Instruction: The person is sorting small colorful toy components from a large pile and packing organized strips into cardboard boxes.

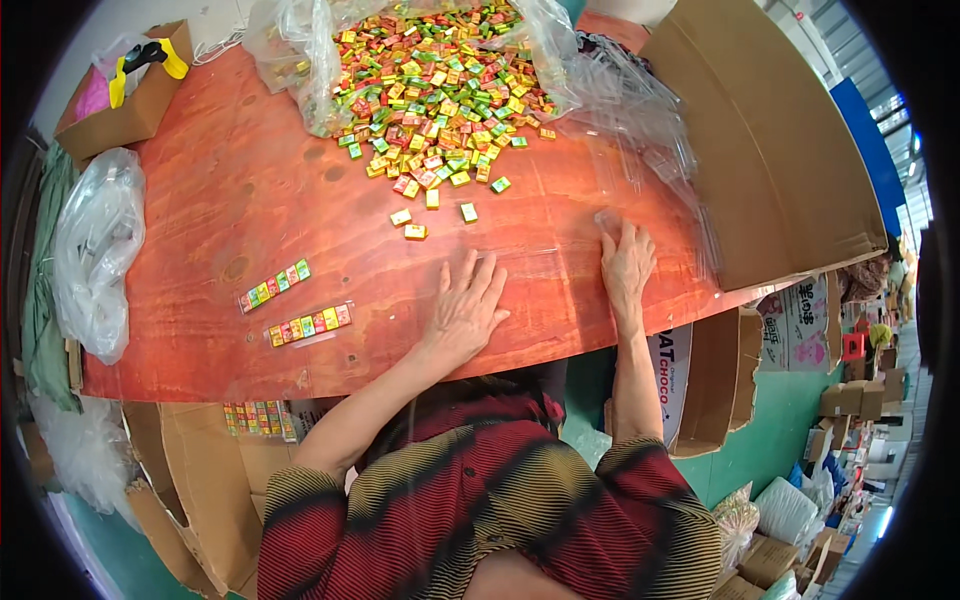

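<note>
1. Head view: the left hand lies palm-down on the red wooden table, fingers spread, gripping nothing I can see.
2. Over to its right, the right hand reaches forward, fingers extended; clear plastic shows by its thumb, though I can't tell whether it's pinched.
3. Beyond both hands, a heap of small colourful boxes spills from a clear bag, a few lying loose nearer the left hand.
4. Left of that hand sit two filled rows of boxes.
</note>
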{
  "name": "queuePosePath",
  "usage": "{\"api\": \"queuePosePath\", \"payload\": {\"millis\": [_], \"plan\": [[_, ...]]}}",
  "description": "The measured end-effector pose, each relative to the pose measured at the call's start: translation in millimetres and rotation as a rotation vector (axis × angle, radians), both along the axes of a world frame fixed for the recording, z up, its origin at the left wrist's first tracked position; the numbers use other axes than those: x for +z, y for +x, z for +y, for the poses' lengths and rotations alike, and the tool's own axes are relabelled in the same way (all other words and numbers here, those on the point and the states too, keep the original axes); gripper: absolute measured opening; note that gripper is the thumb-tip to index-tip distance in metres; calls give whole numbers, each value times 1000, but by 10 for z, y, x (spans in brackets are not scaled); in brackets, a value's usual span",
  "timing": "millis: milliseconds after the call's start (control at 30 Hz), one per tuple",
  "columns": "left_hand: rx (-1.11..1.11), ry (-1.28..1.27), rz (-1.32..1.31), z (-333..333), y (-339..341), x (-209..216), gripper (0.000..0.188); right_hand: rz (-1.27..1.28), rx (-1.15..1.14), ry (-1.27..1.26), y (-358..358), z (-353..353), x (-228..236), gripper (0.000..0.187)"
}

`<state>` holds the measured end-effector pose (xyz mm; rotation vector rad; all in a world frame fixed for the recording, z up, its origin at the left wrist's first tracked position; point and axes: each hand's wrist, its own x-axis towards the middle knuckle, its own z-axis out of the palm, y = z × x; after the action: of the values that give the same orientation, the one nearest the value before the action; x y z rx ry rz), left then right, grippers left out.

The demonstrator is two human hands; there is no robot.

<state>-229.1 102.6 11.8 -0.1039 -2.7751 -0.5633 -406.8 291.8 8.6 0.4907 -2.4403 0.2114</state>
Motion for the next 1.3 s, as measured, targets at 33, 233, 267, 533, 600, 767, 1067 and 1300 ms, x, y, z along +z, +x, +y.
{"api": "queuePosePath", "payload": {"millis": [33, 233, 267, 533, 600, 767, 1067, 1300], "plan": [[-5, 1, -36, -3, -14, -22, 48, -123, -30, -11, 7, -2, -15, 30], [24, 20, 0, -139, 196, -25, 34, -359, -11, -48, -29, -16, 72, 34], [26, 17, -3, -165, 228, -29, 34, -377, 11, -108, -55, -5, 84, 33], [61, 9, 73, -296, 466, 13, 19, -319, 317, -148, 310, -224, 190, 31], [86, -12, 63, -326, 505, 20, 19, -270, 351, -118, 366, -304, 231, 32], [143, 8, 53, -367, 573, -10, 22, -303, 437, 91, 715, -490, 271, 35], [98, 50, 90, -406, 578, -49, 28, -389, 538, 56, 734, -412, 276, 18], [200, -50, 52, -419, 735, 100, 41, -413, 527, 280, 906, -397, 129, 46]]}}
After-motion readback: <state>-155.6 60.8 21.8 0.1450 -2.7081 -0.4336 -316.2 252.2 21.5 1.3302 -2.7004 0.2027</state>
